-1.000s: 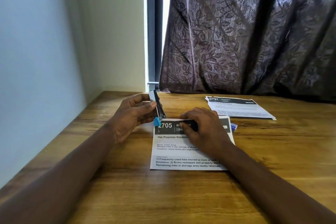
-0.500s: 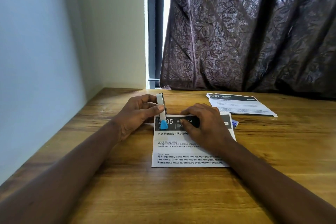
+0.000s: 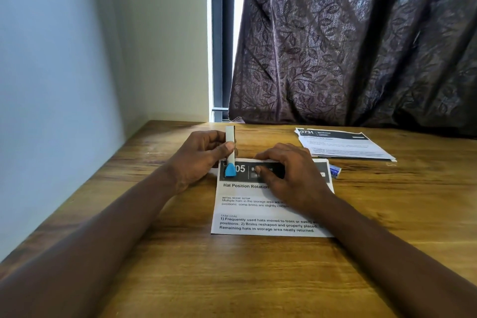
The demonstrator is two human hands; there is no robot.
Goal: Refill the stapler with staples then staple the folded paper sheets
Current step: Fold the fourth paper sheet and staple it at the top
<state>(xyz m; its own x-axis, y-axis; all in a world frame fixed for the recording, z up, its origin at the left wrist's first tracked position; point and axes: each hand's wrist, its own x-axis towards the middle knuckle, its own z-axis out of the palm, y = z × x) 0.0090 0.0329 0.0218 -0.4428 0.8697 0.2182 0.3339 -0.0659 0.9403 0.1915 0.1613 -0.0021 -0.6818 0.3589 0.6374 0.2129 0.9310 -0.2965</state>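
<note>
A folded printed paper sheet (image 3: 258, 210) lies flat on the wooden table (image 3: 232, 279) in front of me. My left hand (image 3: 198, 160) grips a slim silver stapler (image 3: 230, 137) with a blue tip, and that tip rests over the sheet's top left corner. My right hand (image 3: 289, 175) lies palm down on the sheet's dark header, fingers pressing the paper. A small blue and white staple box (image 3: 335, 171) peeks out past the sheet's right edge.
A second stack of printed sheets (image 3: 343, 144) lies at the back right of the table. A dark leaf-patterned curtain (image 3: 348, 46) hangs behind the table. A pale wall (image 3: 51, 85) runs along the table's left edge.
My left hand has swung the stapler from tilted to pointing straight toward me and brought its blue tip over the sheet's top left corner. My right hand has stayed on the paper.
</note>
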